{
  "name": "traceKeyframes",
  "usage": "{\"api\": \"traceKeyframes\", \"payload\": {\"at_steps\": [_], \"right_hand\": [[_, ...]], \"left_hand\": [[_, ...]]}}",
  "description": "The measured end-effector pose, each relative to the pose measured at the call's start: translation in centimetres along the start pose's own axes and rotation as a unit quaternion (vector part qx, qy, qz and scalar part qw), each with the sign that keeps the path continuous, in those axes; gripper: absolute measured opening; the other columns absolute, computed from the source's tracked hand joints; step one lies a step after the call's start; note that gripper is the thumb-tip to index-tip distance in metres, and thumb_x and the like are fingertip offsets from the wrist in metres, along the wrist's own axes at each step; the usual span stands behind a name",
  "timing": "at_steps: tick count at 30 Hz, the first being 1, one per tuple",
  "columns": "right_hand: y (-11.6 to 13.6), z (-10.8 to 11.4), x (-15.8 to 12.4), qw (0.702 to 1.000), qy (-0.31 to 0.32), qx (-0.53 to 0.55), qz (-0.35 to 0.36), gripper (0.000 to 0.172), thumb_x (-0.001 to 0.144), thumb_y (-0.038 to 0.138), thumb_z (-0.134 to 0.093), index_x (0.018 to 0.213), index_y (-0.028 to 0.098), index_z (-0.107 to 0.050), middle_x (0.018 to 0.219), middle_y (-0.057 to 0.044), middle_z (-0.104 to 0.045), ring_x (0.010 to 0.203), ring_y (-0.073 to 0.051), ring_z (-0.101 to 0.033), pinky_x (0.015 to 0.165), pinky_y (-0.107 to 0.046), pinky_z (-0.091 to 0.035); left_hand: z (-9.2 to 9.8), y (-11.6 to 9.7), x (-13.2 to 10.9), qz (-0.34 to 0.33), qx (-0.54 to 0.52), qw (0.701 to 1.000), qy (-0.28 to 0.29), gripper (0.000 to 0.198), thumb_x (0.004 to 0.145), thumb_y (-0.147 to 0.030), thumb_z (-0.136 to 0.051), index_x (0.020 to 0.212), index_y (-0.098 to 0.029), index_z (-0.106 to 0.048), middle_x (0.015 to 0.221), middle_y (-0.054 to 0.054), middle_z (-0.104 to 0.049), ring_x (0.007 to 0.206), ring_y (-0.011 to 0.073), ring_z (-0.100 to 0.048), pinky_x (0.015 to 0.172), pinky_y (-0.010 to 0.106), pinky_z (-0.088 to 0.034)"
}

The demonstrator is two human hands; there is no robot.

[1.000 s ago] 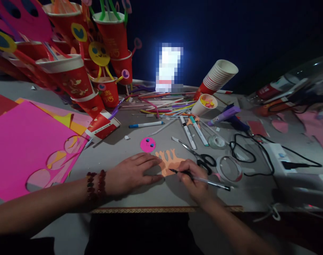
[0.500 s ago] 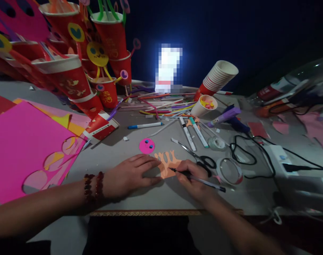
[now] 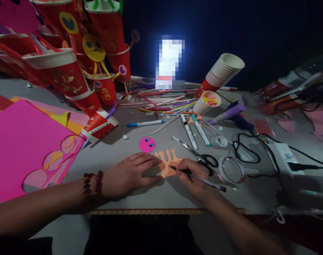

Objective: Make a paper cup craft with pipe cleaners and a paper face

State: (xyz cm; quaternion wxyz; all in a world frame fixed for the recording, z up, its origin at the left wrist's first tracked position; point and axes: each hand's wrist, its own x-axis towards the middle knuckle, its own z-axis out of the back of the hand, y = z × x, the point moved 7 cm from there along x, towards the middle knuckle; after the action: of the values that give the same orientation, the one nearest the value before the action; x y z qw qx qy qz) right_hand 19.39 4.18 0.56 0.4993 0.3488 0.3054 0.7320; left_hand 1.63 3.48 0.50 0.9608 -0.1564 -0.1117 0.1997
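Note:
My right hand [image 3: 194, 179] grips a black-tipped pen [image 3: 208, 183] with a clear barrel, its point on a small piece of orange paper [image 3: 168, 167]. Curved shapes are cut out along the paper's upper edge, and a drawn outline shows on its left part. Fingers stretched out, my left hand [image 3: 132, 173] lies flat with its fingertips on the paper's left edge. A pink paper disc [image 3: 147, 144] with a drawn face sits just above. Black-handled scissors [image 3: 197, 154] rest beyond my right hand.
Stacked red paper cups [image 3: 76, 76] with straws rise at the left, behind pink sheets [image 3: 31, 141]. Pipe cleaners [image 3: 161, 102], markers [image 3: 200, 129], a tape roll [image 3: 232, 170] and a leaning cup stack [image 3: 220, 74] occupy the back and right. A black cable [image 3: 270, 156] trails at the right.
The camera view has shifted slightly. Both hands stay in nearly the same place on the orange paper, and the pen tip has barely moved.

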Motion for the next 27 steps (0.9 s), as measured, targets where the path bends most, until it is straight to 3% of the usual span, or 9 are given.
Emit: {"api": "traceKeyframes", "payload": {"at_steps": [27], "right_hand": [[0.69,-0.14,0.18,0.999,0.015,0.000,0.031,0.013,0.078,0.014,-0.052,0.067,0.022,-0.052,0.057,0.004,-0.053,0.051,-0.013,-0.049,0.052,-0.025,-0.038]], "left_hand": [[0.14,-0.02,0.04,0.004,-0.009,1.000,-0.004,0.037,0.098,-0.023,-0.050,0.134,-0.035,-0.052,0.142,0.009,-0.050,0.132,0.0286,-0.045,0.105,0.050,-0.043]]}}
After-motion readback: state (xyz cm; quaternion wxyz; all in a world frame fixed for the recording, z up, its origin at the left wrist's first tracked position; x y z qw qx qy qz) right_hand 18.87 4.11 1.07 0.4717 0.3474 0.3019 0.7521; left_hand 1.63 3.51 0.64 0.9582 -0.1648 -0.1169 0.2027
